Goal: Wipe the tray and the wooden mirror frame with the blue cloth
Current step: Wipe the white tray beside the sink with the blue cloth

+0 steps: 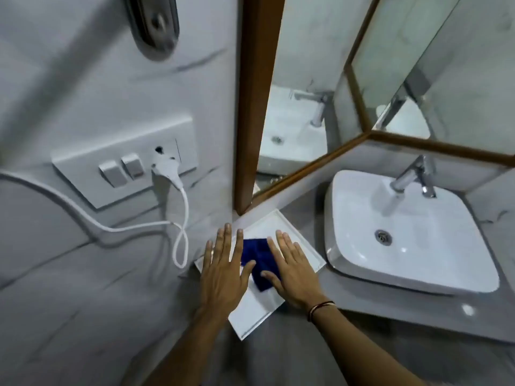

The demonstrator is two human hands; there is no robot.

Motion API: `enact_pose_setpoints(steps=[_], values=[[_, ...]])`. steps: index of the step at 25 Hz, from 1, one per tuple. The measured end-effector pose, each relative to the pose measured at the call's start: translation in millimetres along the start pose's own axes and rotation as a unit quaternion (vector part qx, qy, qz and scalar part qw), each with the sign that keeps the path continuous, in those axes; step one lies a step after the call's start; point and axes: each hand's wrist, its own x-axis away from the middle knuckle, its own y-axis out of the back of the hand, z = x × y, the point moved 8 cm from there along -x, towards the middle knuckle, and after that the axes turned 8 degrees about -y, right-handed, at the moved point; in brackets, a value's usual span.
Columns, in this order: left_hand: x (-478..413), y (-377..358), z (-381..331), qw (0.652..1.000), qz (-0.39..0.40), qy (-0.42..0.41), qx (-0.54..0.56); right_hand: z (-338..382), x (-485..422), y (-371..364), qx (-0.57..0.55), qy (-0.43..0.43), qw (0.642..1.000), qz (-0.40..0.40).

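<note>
The white tray lies on the grey table, just to the left of the white sink and below the lower corner of the wooden mirror frame. The blue cloth rests inside the tray, near its middle. Both hands are flat over the tray with the fingers stretched out, so neither grip is closed on anything. The left hand covers the tray's left edge, and its thumb touches the left side of the cloth. The right hand presses on the right part of the cloth, its thumb lying across the blue fabric. A thin bracelet sits on the right wrist. To the left of the tray, on the marble wall, there is a switch plate with a white plug in it, and its cable hangs in a loop. A metal tap stands at the far side of the sink.
</note>
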Motion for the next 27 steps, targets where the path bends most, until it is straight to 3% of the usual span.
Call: enact_pose_setpoints(steps=[4,8,11,27], values=[[7.2,-70.6,27.4,0.998,0.047,0.043,-0.020,5.5,-31.8,-76.9,0.026,0.022,0.994,0.099],[9.2,-123.5,28.7,0.996,0.090,0.027,-0.003,6.1,-76.1,-112.8,0.024,0.004,0.994,0.111],[4.8,-138.2,34.1,0.998,0.055,0.025,-0.010,1.9,-98.3,-119.5,0.027,0.000,0.997,0.078],[-14.5,-153.8,46.0,0.994,0.076,0.045,-0.063,3.4,-73.9,-120.5,-0.026,-0.013,0.997,-0.070]])
